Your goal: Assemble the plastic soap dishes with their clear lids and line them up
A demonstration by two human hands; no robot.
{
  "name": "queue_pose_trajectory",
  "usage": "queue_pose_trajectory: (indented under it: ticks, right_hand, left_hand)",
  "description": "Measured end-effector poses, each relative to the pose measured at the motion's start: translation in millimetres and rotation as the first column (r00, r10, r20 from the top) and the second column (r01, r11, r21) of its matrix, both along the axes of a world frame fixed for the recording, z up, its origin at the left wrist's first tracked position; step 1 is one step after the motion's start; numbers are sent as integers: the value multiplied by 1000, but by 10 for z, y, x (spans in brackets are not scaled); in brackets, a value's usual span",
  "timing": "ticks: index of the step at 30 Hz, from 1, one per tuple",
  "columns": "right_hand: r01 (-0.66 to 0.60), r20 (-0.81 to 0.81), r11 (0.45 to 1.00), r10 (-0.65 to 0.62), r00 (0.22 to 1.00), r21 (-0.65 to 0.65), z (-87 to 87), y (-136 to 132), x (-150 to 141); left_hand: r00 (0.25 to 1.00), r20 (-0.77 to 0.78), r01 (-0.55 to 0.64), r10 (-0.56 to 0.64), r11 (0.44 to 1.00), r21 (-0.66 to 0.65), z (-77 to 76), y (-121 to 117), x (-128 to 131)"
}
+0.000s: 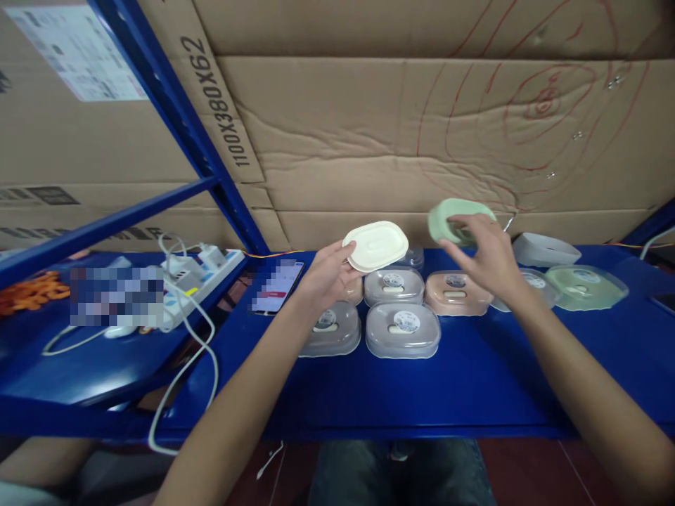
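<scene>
Cardboard sheeting (327, 133) forms the backdrop behind a blue work surface (464, 393), with both bare hands raised above the surface. Fairly flat and pinched nearly closed, the left hand (328, 275) has hold of a cream lid (378, 247) by its near left corner, thumb on the top face and fingers underneath; gripping only that end leaves most of the lid's face uncovered. Off to its right, the right hand (488, 256) is partly curled, fingertips reaching into the hollow of a pale green tray (439, 223) and thumb spread to the near side, a grip that probably suits a piece with a raised rim. The tray is slightly blurred, so how firmly it is pressed cannot be told. Below and between the hands sit clear-covered boxes, among them a front grey box (403, 334) and a peach box (458, 294), standing close together, labels upward, perhaps to keep them readable. Beyond the right hand's outer side are a green box (586, 288) and a translucent white piece (546, 250). Left of the left hand lies a phone (275, 288), and farther out a power strip (203, 284), apart from the boxes.
</scene>
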State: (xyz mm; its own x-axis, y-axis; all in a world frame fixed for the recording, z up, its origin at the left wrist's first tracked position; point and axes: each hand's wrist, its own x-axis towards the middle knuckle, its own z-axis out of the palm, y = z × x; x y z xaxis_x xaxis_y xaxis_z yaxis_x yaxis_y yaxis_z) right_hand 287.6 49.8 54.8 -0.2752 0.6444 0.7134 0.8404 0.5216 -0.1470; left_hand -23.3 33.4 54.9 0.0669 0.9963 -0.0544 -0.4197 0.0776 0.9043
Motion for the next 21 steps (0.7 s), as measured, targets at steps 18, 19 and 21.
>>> queue_pose_trajectory:
  ticks: [18, 19, 21]
  right_hand:
    - [-409, 21, 888, 414, 910, 211, -426, -421, -817]
    - [-412, 15, 889, 418, 909, 198, -424, -431, -821]
    - [-420, 14, 889, 425, 905, 181, -419, -452, -832]
  left_hand:
    - [953, 217, 209, -210, 978, 29, -88, -306, 370]
    - [948, 221, 225, -229, 973, 46, -87, -313, 370]
    - [937, 223, 260, -270, 963, 74, -81, -323, 365]
